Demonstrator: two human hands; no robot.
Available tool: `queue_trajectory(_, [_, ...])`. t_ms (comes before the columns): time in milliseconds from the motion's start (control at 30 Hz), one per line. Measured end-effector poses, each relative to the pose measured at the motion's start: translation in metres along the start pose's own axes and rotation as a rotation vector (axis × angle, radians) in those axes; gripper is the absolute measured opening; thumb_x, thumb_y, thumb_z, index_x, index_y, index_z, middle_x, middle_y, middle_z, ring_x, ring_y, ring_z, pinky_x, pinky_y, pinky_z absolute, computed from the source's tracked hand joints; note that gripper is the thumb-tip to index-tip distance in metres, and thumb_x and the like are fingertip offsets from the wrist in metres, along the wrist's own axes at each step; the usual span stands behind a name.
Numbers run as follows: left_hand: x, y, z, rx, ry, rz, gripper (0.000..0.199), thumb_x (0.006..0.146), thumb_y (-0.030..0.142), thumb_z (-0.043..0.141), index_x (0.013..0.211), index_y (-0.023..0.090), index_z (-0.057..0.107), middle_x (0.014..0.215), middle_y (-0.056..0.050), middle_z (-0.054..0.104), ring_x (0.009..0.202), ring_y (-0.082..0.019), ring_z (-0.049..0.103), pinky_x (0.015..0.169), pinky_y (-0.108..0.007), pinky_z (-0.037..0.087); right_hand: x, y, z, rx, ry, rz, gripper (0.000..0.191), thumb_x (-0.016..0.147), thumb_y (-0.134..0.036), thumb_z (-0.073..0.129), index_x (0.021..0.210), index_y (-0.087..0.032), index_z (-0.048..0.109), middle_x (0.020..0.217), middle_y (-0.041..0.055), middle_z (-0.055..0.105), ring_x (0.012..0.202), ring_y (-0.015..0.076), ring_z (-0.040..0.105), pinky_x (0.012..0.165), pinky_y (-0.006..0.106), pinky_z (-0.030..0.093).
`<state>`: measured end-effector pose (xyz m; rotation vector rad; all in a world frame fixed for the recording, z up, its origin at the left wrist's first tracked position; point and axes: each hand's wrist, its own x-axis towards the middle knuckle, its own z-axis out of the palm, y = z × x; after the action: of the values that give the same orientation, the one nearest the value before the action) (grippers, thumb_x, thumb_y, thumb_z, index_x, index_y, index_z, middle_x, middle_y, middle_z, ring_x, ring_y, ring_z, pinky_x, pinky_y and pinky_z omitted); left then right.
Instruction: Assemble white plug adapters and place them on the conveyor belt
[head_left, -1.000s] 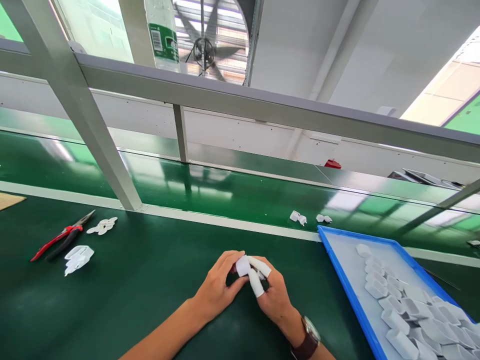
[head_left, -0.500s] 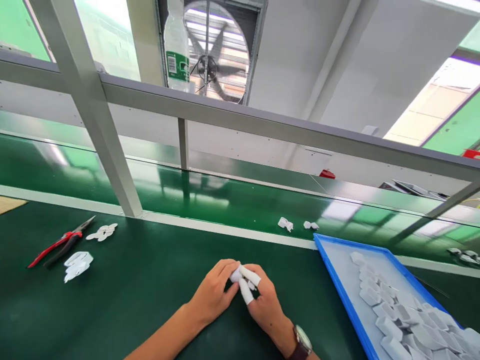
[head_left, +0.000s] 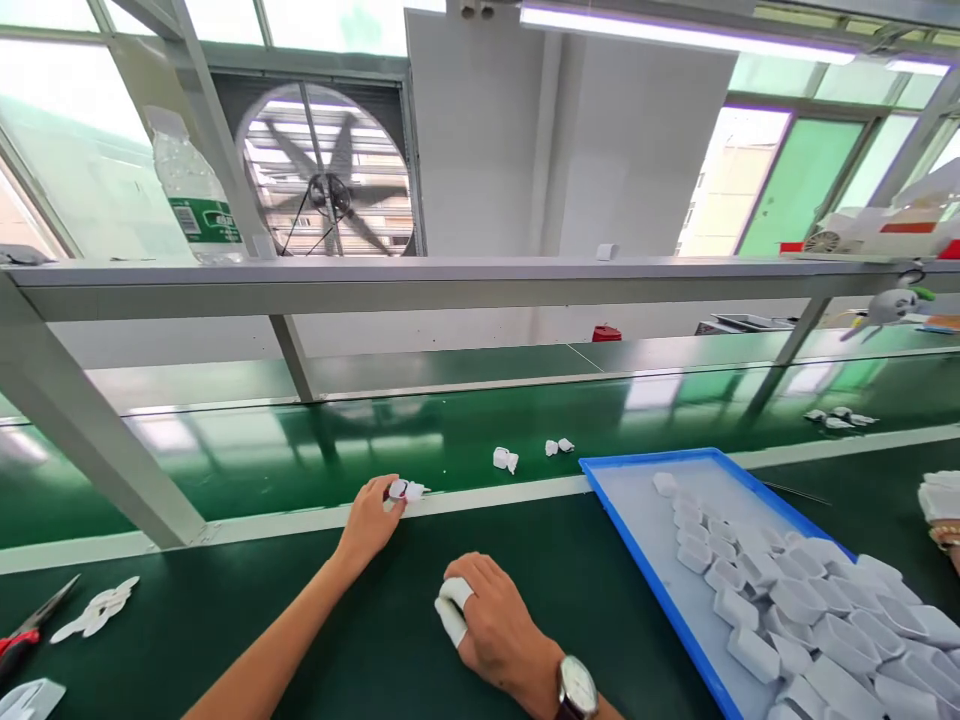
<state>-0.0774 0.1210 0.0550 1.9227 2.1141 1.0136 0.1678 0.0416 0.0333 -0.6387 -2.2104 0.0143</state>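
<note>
My left hand (head_left: 369,523) reaches to the pale strip along the table's far edge, its fingers closed on a small white plastic part (head_left: 405,490). Over the dark green table, my right hand (head_left: 491,615) is curled, with white covers on thumb and forefinger; nothing shows between them. To its right, a blue-rimmed tray (head_left: 637,555) bears many white plastic pieces (head_left: 799,600). Two small white parts, one (head_left: 505,459) nearer my left hand and another (head_left: 559,446) beyond it, lie on the shiny green surface past the strip.
Red-handled pliers (head_left: 34,625) and flat white pieces (head_left: 96,610) lie at the left. A grey frame beam (head_left: 480,285) crosses ahead, with a slanting post (head_left: 97,420) at left. A plastic bottle (head_left: 196,195) stands on the beam. Another person's hand (head_left: 946,535) shows at the right edge.
My hands have parted. The left has moved forward to the far strip with the white part; the right stays back, curled. The view has tilted up and turned right.
</note>
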Motion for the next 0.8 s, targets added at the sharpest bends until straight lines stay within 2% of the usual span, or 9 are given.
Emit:
queue_trajectory(67, [0.025,-0.010,0.002,0.034,0.019,-0.082,0.031,0.080,0.023,0.060,0.109,0.016,0.069,0.108,-0.012,0.075,0.095,-0.027,0.071,0.089,-0.038,0.055,-0.002,0.001,0.003,-0.004,-0.020,0.004,0.013,0.089,-0.008,0.053,0.090,-0.021,0.055,0.094,0.0068,0.063,0.083,0.0216,0.057,0.072,0.035,0.049])
queue_trajectory(167, [0.043,-0.024,0.002,0.076,0.021,-0.173,0.026,0.079,0.027,0.062,0.101,0.016,0.069,0.095,-0.010,0.076,0.092,-0.029,0.072,0.083,-0.036,0.055,-0.002,0.003,0.003,-0.001,-0.019,0.023,0.012,0.087,-0.010,0.057,0.085,-0.021,0.054,0.092,0.0065,0.063,0.082,0.0212,0.057,0.073,0.035,0.048])
queue_trajectory(267, [0.045,-0.031,-0.005,0.091,0.008,-0.211,0.029,0.079,0.029,0.063,0.104,0.015,0.068,0.095,-0.012,0.077,0.091,-0.031,0.073,0.081,-0.037,0.056,-0.001,0.005,0.002,-0.007,-0.004,0.028,0.011,0.085,-0.013,0.060,0.080,-0.021,0.054,0.090,0.0065,0.063,0.080,0.0210,0.056,0.072,0.035,0.047])
queue_trajectory(333, [0.039,-0.031,-0.010,0.095,0.024,-0.203,0.042,0.076,0.028,0.065,0.115,0.011,0.065,0.108,-0.017,0.075,0.103,-0.035,0.071,0.089,-0.043,0.056,-0.001,0.006,0.002,-0.020,-0.010,0.023,0.011,0.083,-0.013,0.060,0.078,-0.021,0.054,0.089,0.0065,0.064,0.079,0.0209,0.056,0.071,0.035,0.046])
queue_trajectory(433, [0.014,-0.022,-0.013,0.087,0.086,-0.150,0.061,0.080,0.033,0.062,0.135,0.007,0.053,0.136,-0.023,0.061,0.131,-0.039,0.055,0.107,-0.053,0.047,-0.002,0.008,0.004,-0.057,-0.038,0.033,0.012,0.081,-0.011,0.058,0.075,-0.021,0.055,0.087,0.0059,0.064,0.077,0.0199,0.055,0.069,0.034,0.045])
queue_trajectory(500, [-0.014,-0.011,-0.011,0.046,0.103,-0.079,0.060,0.087,0.038,0.057,0.141,0.012,0.049,0.144,-0.019,0.055,0.136,-0.036,0.050,0.112,-0.052,0.044,-0.002,0.010,0.006,-0.098,-0.062,0.045,0.012,0.081,-0.012,0.058,0.073,-0.021,0.055,0.085,0.0053,0.064,0.075,0.0191,0.054,0.068,0.033,0.044])
queue_trajectory(567, [-0.046,0.002,-0.007,-0.040,0.084,0.056,0.052,0.090,0.042,0.057,0.137,0.019,0.054,0.139,-0.014,0.059,0.130,-0.032,0.057,0.110,-0.050,0.049,-0.003,0.014,0.008,-0.148,-0.083,0.048,0.014,0.080,-0.013,0.059,0.070,-0.021,0.055,0.080,0.0045,0.063,0.071,0.0184,0.053,0.066,0.033,0.042])
queue_trajectory(667, [-0.092,0.020,0.000,-0.156,0.017,0.277,0.037,0.091,0.037,0.060,0.127,0.028,0.062,0.128,-0.008,0.067,0.118,-0.028,0.066,0.104,-0.048,0.056,-0.006,0.019,0.011,-0.197,-0.102,0.043,0.018,0.082,-0.013,0.059,0.067,-0.021,0.053,0.074,0.0035,0.061,0.068,0.0178,0.052,0.064,0.033,0.040])
queue_trajectory(800, [-0.125,0.035,0.002,-0.208,-0.010,0.424,0.029,0.091,0.027,0.064,0.120,0.030,0.066,0.118,-0.007,0.072,0.109,-0.025,0.071,0.095,-0.042,0.063,-0.013,0.026,0.016,-0.205,-0.121,0.049,0.020,0.086,-0.012,0.059,0.067,-0.020,0.055,0.073,0.0031,0.061,0.066,0.0168,0.053,0.063,0.031,0.041])
